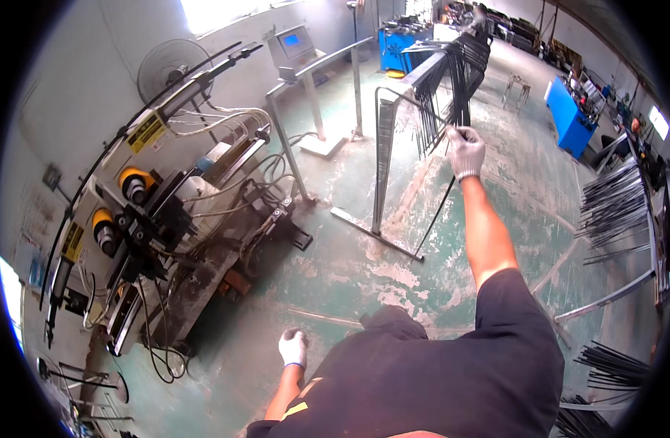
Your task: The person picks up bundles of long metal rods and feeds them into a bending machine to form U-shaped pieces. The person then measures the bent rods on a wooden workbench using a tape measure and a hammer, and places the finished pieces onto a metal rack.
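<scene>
My right hand (466, 152), in a white knit glove, reaches forward beside a metal rack (382, 157). Its fingers are closed on a thin dark rod (439, 206), which slants down past the rack's foot. Another thin dark length curves over the near end of the rack and meets the fingers; whether it is the same bent rod I cannot tell. Many thin black rods (459, 84) hang over the rack's top bar, just beyond this hand. My left hand (293, 347), also gloved, is low at my left side with its fingers curled in, and nothing shows in it.
On the left stands a machine (167, 226) with yellow-capped parts, hoses and cables; a fan (173, 69) is behind it. A scale with a display (295, 42) stands farther back. Blue workbenches (568, 120) and bundles of black rods (618, 208) are to the right. Another person (481, 22) is far off.
</scene>
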A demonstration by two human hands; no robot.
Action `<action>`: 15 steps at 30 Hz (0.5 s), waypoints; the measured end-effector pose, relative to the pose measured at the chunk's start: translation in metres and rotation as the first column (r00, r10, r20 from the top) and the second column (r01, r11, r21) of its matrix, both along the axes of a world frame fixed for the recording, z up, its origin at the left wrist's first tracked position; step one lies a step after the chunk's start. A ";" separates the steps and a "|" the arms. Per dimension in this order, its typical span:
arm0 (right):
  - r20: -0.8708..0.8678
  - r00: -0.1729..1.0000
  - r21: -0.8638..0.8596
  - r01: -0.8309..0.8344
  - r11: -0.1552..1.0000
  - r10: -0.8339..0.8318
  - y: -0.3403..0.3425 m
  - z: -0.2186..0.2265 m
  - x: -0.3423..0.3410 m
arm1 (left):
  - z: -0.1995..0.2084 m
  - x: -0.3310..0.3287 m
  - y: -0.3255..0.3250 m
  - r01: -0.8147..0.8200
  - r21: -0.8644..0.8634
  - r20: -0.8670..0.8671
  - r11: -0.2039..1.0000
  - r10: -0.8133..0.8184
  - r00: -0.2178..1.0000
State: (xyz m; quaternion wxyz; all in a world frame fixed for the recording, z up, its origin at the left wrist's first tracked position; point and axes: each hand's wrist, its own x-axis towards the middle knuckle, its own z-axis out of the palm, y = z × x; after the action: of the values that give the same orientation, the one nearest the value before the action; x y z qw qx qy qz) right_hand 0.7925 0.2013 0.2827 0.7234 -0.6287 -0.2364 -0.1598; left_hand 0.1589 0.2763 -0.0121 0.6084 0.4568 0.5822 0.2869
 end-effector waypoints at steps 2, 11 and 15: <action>0.005 0.999 -0.044 0.042 0.998 -0.042 0.024 0.001 0.049 | 0.015 0.019 0.035 -0.022 0.039 -0.011 0.999 0.022 1.000; 0.175 0.862 -0.327 0.507 0.798 -0.476 0.087 0.000 0.294 | 0.000 0.086 0.072 -0.415 -0.201 -0.136 0.887 0.395 0.909; 0.088 0.799 -0.589 0.523 0.616 -0.595 0.140 -0.014 0.349 | 0.037 0.113 0.040 -0.065 0.019 -0.424 0.998 0.067 0.903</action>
State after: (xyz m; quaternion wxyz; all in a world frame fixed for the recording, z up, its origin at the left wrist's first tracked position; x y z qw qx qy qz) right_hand 1.1420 0.3417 0.2688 0.4192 -0.8697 -0.0235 -0.2596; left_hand 0.2719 0.3160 0.0247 0.4562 0.4898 0.7148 0.2024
